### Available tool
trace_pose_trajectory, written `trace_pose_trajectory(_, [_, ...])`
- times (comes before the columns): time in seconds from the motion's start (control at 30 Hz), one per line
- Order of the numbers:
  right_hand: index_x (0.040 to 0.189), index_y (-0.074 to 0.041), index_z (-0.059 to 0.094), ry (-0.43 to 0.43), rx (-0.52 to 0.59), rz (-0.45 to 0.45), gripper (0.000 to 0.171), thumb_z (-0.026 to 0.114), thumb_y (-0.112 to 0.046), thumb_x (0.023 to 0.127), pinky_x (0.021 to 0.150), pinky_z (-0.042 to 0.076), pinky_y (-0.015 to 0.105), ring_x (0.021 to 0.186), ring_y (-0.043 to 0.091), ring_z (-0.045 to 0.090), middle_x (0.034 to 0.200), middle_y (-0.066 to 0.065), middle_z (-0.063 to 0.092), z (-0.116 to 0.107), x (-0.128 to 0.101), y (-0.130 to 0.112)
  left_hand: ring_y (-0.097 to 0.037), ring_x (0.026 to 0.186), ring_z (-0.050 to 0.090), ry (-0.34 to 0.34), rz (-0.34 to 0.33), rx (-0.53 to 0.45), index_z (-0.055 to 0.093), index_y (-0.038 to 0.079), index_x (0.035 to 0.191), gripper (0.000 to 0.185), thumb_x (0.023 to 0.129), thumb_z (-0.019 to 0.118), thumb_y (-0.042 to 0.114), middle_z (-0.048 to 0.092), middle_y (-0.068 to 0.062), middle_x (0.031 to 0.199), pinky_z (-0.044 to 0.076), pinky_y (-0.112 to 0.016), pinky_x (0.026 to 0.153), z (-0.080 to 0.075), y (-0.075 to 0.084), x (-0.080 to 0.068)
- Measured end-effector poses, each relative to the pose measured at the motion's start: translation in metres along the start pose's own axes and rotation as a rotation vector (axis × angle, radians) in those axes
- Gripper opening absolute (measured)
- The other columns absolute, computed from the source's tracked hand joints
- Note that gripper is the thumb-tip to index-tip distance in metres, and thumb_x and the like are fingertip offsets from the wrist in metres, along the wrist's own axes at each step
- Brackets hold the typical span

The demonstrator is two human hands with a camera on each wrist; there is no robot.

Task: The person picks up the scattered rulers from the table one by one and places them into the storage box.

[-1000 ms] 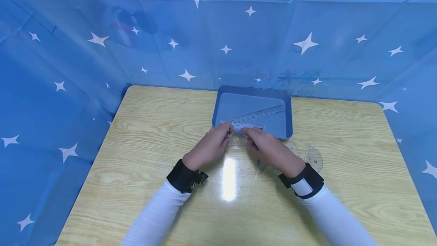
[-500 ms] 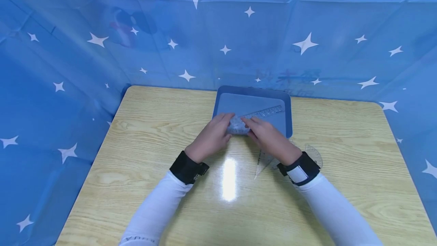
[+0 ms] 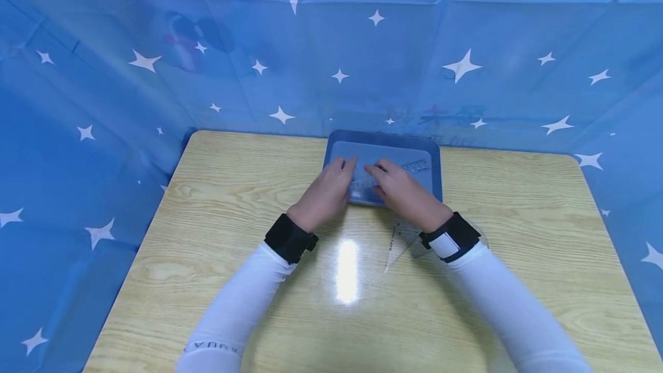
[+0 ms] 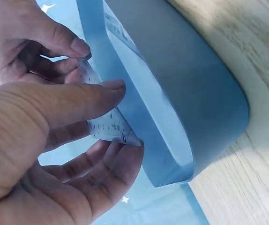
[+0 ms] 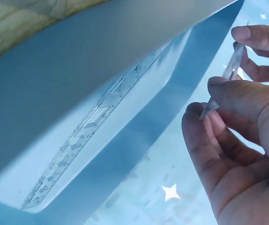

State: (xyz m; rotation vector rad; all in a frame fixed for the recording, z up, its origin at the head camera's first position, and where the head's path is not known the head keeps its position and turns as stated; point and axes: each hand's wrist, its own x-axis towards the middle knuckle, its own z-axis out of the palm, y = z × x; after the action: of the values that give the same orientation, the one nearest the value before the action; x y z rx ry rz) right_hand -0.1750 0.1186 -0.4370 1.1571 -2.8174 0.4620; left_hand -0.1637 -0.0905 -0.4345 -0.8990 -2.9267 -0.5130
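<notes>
Both hands hold a clear plastic set square (image 4: 107,126) with a printed scale and a pointed corner, over the blue tray (image 3: 436,174). My left hand (image 3: 325,193) pinches one end between thumb and fingers. At the other end, my right hand (image 3: 406,193) grips it between thumb and fingertips. Seen from the right wrist, the set square (image 5: 233,65) stands nearly edge-on, above the tray's interior. A clear ruler (image 5: 85,133) with cut-out shapes lies slanted on the tray floor; in the head view my right hand partly covers this ruler (image 3: 416,166).
Another clear triangular set square (image 3: 399,243) lies on the wooden table (image 3: 217,235) below my right wrist. A clear curved edge (image 3: 481,233) shows beside the right wristband. Behind the table hangs a blue star-patterned cloth (image 3: 331,33).
Both hands have moved forward from the tray's near edge to over its inside, carrying the set square along. The forearms now cover more of the clear pieces on the table.
</notes>
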Motion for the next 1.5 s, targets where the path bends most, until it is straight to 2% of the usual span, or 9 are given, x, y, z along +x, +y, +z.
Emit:
trace_pose_trajectory(0.27, [0.139, 0.004, 0.061, -0.077, -0.017, 0.043, 0.045, 0.072, -0.005, 0.096, 0.071, 0.055, 0.033, 0.086, 0.022, 0.063, 0.109, 0.017, 0.063, -0.001, 0.015, 0.010, -0.033, 0.104, 0.063, -0.098, -0.025, 0.019, 0.046, -0.002, 0.149, 0.052, 0.099, 0.060, 0.000, 0.060, -0.024, 0.122, 0.055, -0.040, 0.088, -0.001, -0.009, 0.018])
trace_pose_trajectory(0.4, [0.138, 0.002, 0.061, -0.106, -0.058, 0.051, 0.044, 0.072, -0.006, 0.096, 0.074, 0.056, 0.035, 0.089, 0.024, 0.064, 0.109, 0.017, 0.063, 0.001, 0.022, 0.013, -0.030, 0.100, 0.060, -0.149, -0.040, 0.005, 0.049, -0.002, 0.147, 0.049, 0.099, 0.059, -0.001, 0.057, -0.024, 0.122, 0.053, -0.037, 0.081, 0.000, -0.016, 0.028])
trace_pose_trajectory(0.5, [0.135, 0.002, 0.063, -0.124, -0.077, 0.056, 0.041, 0.072, -0.006, 0.096, 0.076, 0.058, 0.036, 0.091, 0.026, 0.066, 0.108, 0.018, 0.063, 0.002, 0.027, 0.016, -0.028, 0.093, 0.054, -0.163, -0.034, 0.010, 0.051, -0.004, 0.143, 0.043, 0.100, 0.056, -0.003, 0.056, -0.024, 0.117, 0.046, -0.035, 0.074, 0.001, -0.019, 0.034])
trace_pose_trajectory(0.6, [0.133, 0.002, 0.064, -0.147, -0.089, 0.062, 0.038, 0.071, -0.005, 0.096, 0.080, 0.059, 0.037, 0.096, 0.027, 0.067, 0.110, 0.019, 0.064, 0.004, 0.034, 0.019, -0.028, 0.093, 0.052, -0.175, -0.045, 0.020, 0.052, -0.005, 0.141, 0.041, 0.101, 0.054, -0.003, 0.056, -0.024, 0.117, 0.044, -0.036, 0.072, 0.001, -0.021, 0.038])
trace_pose_trajectory(0.8, [0.133, 0.005, 0.063, -0.191, -0.093, 0.067, 0.035, 0.066, -0.002, 0.099, 0.083, 0.059, 0.039, 0.101, 0.031, 0.067, 0.111, 0.021, 0.065, 0.006, 0.047, 0.026, -0.035, 0.114, 0.058, -0.228, -0.120, -0.004, 0.053, -0.004, 0.141, 0.043, 0.099, 0.059, -0.002, 0.056, -0.028, 0.130, 0.054, -0.039, 0.083, 0.001, -0.024, 0.051])
trace_pose_trajectory(0.9, [0.132, 0.006, 0.063, -0.202, -0.079, 0.067, 0.034, 0.065, 0.001, 0.099, 0.086, 0.058, 0.041, 0.103, 0.033, 0.066, 0.112, 0.023, 0.065, 0.005, 0.053, 0.029, -0.037, 0.122, 0.057, -0.246, -0.148, -0.014, 0.052, -0.004, 0.144, 0.046, 0.099, 0.059, -0.002, 0.055, -0.029, 0.134, 0.056, -0.041, 0.091, 0.002, -0.026, 0.058])
trace_pose_trajectory(1.07, [0.135, 0.007, 0.061, -0.251, -0.026, 0.097, 0.040, 0.068, -0.001, 0.097, 0.094, 0.057, 0.044, 0.115, 0.037, 0.064, 0.123, 0.026, 0.064, 0.002, 0.060, 0.031, -0.039, 0.137, 0.050, -0.281, -0.219, -0.021, 0.043, -0.003, 0.152, 0.057, 0.098, 0.060, 0.001, 0.048, -0.030, 0.147, 0.054, -0.041, 0.102, 0.005, -0.031, 0.066])
trace_pose_trajectory(1.33, [0.141, 0.006, 0.056, -0.298, 0.020, 0.147, 0.046, 0.068, -0.005, 0.098, 0.097, 0.054, 0.047, 0.121, 0.038, 0.060, 0.132, 0.026, 0.060, 0.004, 0.060, 0.040, -0.039, 0.138, 0.048, -0.317, -0.290, -0.018, 0.041, -0.004, 0.153, 0.054, 0.101, 0.056, 0.001, 0.045, -0.030, 0.149, 0.054, -0.041, 0.101, 0.011, -0.034, 0.075])
trace_pose_trajectory(1.5, [0.139, 0.006, 0.058, -0.304, 0.017, 0.138, 0.044, 0.069, -0.009, 0.099, 0.096, 0.054, 0.048, 0.117, 0.038, 0.061, 0.129, 0.025, 0.062, 0.003, 0.054, 0.049, -0.038, 0.135, 0.050, -0.335, -0.326, 0.002, 0.048, -0.004, 0.147, 0.046, 0.102, 0.055, 0.001, 0.049, -0.029, 0.145, 0.053, -0.041, 0.102, 0.016, -0.034, 0.082])
